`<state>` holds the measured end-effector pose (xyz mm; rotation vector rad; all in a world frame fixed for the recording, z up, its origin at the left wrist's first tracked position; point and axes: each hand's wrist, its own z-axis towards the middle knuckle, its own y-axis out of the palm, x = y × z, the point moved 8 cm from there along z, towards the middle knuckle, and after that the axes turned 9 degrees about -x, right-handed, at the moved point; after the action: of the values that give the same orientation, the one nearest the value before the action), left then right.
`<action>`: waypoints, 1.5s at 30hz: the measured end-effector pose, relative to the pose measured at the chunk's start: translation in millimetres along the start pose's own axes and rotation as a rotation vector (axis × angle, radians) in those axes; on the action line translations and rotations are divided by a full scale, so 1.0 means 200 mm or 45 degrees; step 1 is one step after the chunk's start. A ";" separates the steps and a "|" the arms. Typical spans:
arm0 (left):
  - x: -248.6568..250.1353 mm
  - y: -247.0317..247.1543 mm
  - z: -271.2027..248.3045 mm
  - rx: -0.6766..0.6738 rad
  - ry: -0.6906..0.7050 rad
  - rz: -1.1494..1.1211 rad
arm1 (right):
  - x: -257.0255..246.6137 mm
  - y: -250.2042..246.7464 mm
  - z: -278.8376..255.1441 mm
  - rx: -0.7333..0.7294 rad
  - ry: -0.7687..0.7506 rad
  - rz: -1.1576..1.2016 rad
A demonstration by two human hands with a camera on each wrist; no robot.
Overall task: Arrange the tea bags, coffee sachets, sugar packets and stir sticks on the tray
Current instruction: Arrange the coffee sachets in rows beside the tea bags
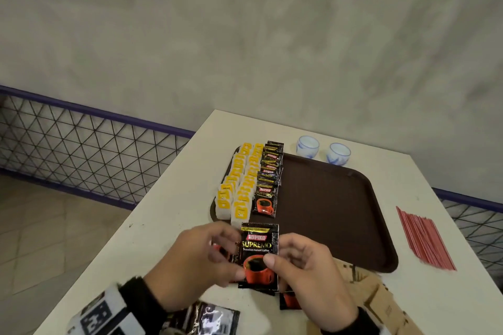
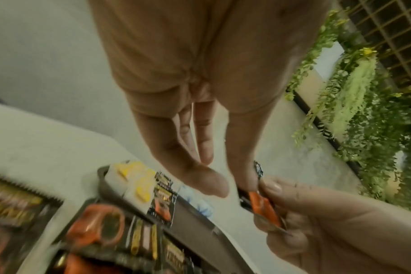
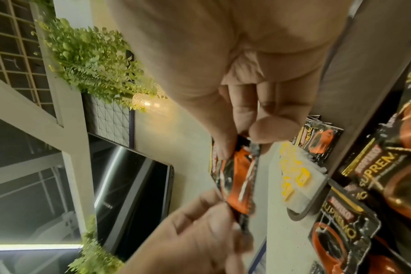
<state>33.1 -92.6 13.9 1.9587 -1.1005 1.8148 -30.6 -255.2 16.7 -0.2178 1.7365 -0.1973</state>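
Note:
Both hands hold one black coffee sachet (image 1: 260, 253) upright just in front of the brown tray (image 1: 332, 215). My left hand (image 1: 231, 258) pinches its lower left side, thumb on the front. My right hand (image 1: 277, 266) pinches its right edge. The right wrist view shows that sachet (image 3: 239, 178) edge-on between the two hands. Two rows of yellow-tagged tea bags (image 1: 239, 185) and a row of coffee sachets (image 1: 268, 179) lie along the tray's left part. Red stir sticks (image 1: 424, 239) lie on the table right of the tray.
Loose coffee sachets (image 1: 290, 300) lie on the white table (image 1: 152, 226) under and behind my hands. Brown paper packets (image 1: 381, 304) sit at the front right. Two small white cups (image 1: 307, 147) stand beyond the tray. A mesh railing (image 1: 81, 144) runs past the table's left edge.

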 end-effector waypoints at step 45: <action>-0.30 0.29 -0.09 -0.429 -0.130 1.208 | 0.18 -0.22 0.07 -0.173 0.422 -1.261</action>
<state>-15.0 -99.8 -56.5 1.4162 -2.4662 1.6887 -22.0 -306.5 -8.1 -1.1968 1.8325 -0.8700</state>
